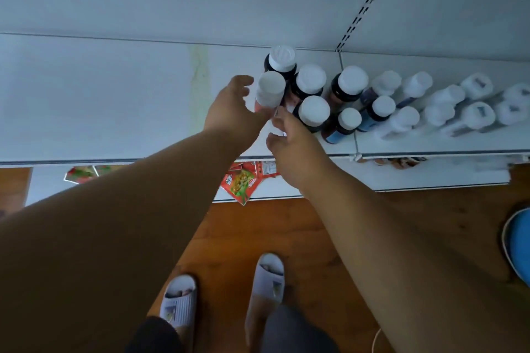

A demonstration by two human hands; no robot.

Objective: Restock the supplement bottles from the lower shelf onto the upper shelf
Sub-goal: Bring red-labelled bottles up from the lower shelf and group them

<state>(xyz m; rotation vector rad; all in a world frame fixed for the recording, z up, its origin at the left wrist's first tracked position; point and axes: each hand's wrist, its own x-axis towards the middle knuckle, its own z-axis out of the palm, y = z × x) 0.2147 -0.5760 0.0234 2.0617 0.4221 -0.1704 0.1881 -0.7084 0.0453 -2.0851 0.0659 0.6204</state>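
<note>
The left hand (232, 107) curls round a white-capped bottle (269, 92) on the upper shelf (114, 100), its label hidden by fingers. The right hand (289, 142), just below, has curled fingers; whether it pinches anything cannot be told. Bottles right of it (314, 110) blur; no writing legible.

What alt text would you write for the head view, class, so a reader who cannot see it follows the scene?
Two hands meet at a white-capped bottle on the white upper shelf: the left hand curls around it, the right hand sits just below. More capped bottles stand in rows to its right.
</note>
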